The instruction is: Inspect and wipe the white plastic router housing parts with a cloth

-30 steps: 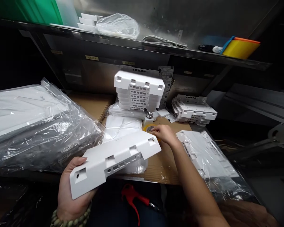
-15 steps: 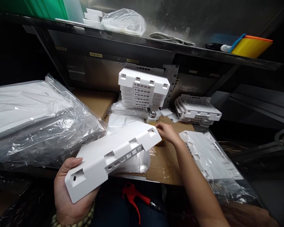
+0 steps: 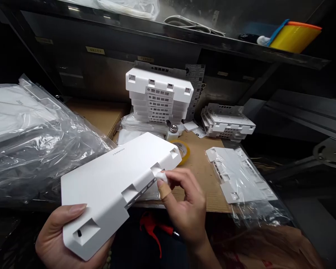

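Observation:
My left hand [image 3: 54, 237] grips the near left end of a white plastic device cover [image 3: 109, 175], thumb on top and fingers underneath. The cover is tilted, with HUAWEI printed on its top face and a row of port openings along its near edge. At that edge, my right hand [image 3: 187, 203] pinches a small white wad [image 3: 161, 176], perhaps cloth or tissue, between thumb and fingers. It appears to touch the cover beside the ports. A tan strip wraps the right thumb. Behind the cover's right end lies a roll of yellow tape [image 3: 184, 151].
A stack of white covers [image 3: 159, 86] stands at the back, with a small dispenser bottle [image 3: 173, 129] before it. More parts [image 3: 229, 121] sit right. Bagged covers [image 3: 240, 173] lie at right, others under plastic [image 3: 44, 138] at left. A red air gun [image 3: 151, 226] hangs below the edge.
My right hand has come back from behind the cover to its near edge, now with the white wad in its fingers. The cover has shifted left and down in view; the camera view has also shifted.

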Action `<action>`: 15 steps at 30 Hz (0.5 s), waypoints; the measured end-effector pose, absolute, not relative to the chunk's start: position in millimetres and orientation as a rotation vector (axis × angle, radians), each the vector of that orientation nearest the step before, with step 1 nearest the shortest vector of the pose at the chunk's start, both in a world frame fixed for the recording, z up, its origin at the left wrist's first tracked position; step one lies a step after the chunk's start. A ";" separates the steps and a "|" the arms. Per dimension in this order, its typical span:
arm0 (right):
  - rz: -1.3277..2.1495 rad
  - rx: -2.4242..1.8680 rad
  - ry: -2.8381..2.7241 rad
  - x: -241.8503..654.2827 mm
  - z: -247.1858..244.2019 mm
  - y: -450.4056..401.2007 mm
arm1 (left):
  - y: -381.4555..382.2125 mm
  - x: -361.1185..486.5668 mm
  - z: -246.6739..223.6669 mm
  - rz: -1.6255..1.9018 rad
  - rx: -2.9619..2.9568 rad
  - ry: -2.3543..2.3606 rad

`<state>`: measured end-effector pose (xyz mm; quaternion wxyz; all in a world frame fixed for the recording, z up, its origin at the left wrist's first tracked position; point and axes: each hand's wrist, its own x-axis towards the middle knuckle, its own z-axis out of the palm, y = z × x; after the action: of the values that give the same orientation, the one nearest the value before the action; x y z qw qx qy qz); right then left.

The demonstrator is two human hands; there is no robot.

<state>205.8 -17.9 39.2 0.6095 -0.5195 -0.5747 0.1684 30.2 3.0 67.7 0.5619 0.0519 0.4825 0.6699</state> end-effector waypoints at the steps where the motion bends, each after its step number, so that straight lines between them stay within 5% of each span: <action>1: 0.363 -1.197 -1.337 203.7 39.5 -16.0 | 1.0 29.8 66.6 1.569 0.127 1.142; 15: 0.196 -1.218 -1.343 200.1 37.8 -15.8 | 0.1 30.9 71.5 1.506 -0.001 1.225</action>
<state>200.1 -15.8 37.8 0.6123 -0.5279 -0.5824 0.0850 30.9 0.1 71.5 0.5647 -0.0005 0.5209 0.6401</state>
